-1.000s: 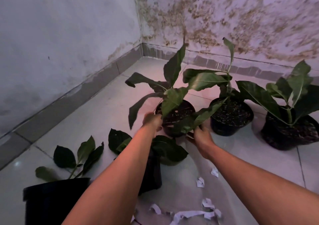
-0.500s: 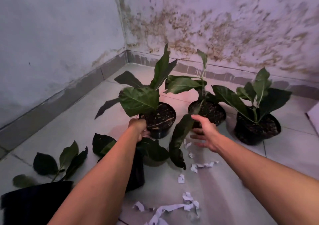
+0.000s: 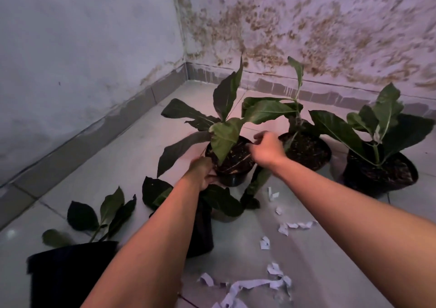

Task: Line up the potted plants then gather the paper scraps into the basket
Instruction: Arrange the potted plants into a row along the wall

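Three potted plants in black pots stand in a row near the back wall. My left hand [image 3: 202, 172] grips the left rim of the leftmost pot [image 3: 232, 167]. My right hand [image 3: 266, 150] has its fingers curled over that pot's right rim. The middle pot [image 3: 306, 153] and the right pot [image 3: 379, 174] stand free. Two more potted plants are nearer me: one pot [image 3: 203, 232] is partly hidden under my left forearm, and the other [image 3: 66, 272] is at the lower left. White paper scraps [image 3: 256, 284] lie on the floor tiles, with more [image 3: 295, 226] further back. No basket is in view.
This is a room corner: a stained back wall [image 3: 306, 24] and a left wall [image 3: 70, 48], each with a grey skirting. A drooping leaf [image 3: 257, 187] hangs from the held pot down to the floor beside a scrap [image 3: 272, 194].
My right hand let go of the pot, opened over the floor, then came back to the pot's right rim. My left hand stayed on the left rim. The pot now stands beside the middle one.
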